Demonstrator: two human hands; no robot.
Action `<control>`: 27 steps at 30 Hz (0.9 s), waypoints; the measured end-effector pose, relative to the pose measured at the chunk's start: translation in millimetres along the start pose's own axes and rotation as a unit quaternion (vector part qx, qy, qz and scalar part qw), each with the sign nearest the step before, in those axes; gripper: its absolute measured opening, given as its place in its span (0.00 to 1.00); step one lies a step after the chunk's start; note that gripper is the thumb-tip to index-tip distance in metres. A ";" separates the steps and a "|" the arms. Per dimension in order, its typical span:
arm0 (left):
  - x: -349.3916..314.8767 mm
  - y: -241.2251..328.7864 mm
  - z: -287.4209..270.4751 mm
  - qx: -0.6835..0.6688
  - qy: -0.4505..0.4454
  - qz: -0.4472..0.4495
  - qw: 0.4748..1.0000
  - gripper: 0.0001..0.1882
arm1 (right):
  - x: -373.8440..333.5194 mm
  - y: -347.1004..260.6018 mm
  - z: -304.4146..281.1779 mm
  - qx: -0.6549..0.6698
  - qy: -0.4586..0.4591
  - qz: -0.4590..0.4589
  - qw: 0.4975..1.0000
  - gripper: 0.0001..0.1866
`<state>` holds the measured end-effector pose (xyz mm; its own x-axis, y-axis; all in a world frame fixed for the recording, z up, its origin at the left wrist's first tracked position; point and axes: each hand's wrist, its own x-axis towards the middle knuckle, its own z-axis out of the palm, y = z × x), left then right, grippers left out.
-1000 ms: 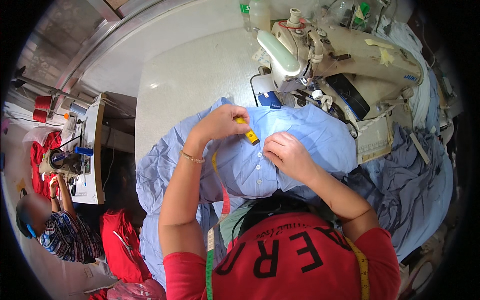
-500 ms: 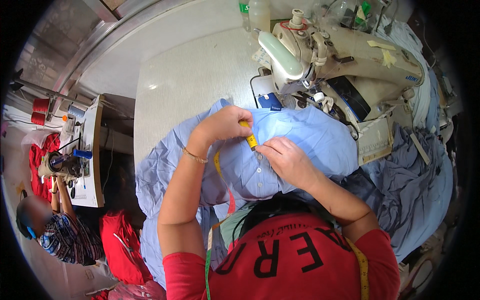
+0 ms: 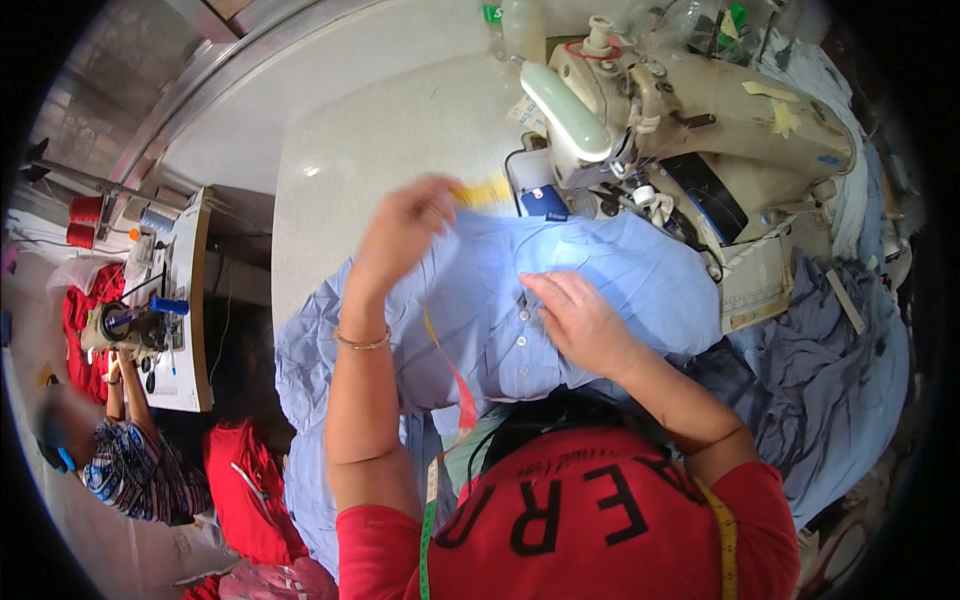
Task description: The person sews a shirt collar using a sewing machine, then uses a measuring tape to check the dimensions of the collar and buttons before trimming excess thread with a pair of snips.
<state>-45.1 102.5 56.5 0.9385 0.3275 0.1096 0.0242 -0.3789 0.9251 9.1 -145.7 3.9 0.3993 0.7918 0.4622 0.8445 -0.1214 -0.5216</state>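
Observation:
A light blue buttoned shirt (image 3: pixel 470 330) lies spread over the sewing table in front of me. My left hand (image 3: pixel 410 225), smeared by motion, is raised over the shirt's upper left part. A yellow tape measure (image 3: pixel 485 191) is pinched in it, with the blurred end sticking out to the right. The rest of the tape hangs down over the shirt to my neck. On the shirt beside its row of white buttons (image 3: pixel 522 342) rests my right hand (image 3: pixel 578 318), fingers stretched out and holding nothing.
A sewing machine (image 3: pixel 700 100) stands at the back right. Beside it are a blue card (image 3: pixel 543 203) and a dark phone-like slab (image 3: pixel 703 195). Grey-blue cloth (image 3: pixel 810 370) is heaped at the right. At far left another person sews at a second table (image 3: pixel 185 330).
My left hand has lifted away from the button row, up and left, carrying the tape end off the shirt front. My right hand stays near the buttons, its fingers straighter.

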 end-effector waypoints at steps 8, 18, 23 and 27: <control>-109.7 -2.6 -48.2 0.423 0.396 0.026 0.814 0.34 | 1.5 -1.2 1.8 0.008 -0.026 -0.078 0.997 0.17; -175.5 57.5 52.0 -0.036 -0.412 0.080 0.907 0.20 | -6.0 9.0 15.4 0.031 -0.012 -0.086 0.996 0.12; -155.0 34.8 197.7 -0.059 -0.425 0.265 0.863 0.27 | -5.7 12.6 12.2 0.036 -0.005 -0.107 0.994 0.12; -136.7 49.7 251.7 0.027 -0.630 0.286 0.721 0.26 | -9.8 16.1 15.2 0.037 -0.010 -0.105 0.994 0.13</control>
<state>-85.5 -178.9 -4.0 0.3675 -0.9298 0.0196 -0.5097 -0.1837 0.8405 13.3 -146.4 -19.9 0.2080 0.8073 0.5523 0.8802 0.0918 -0.4657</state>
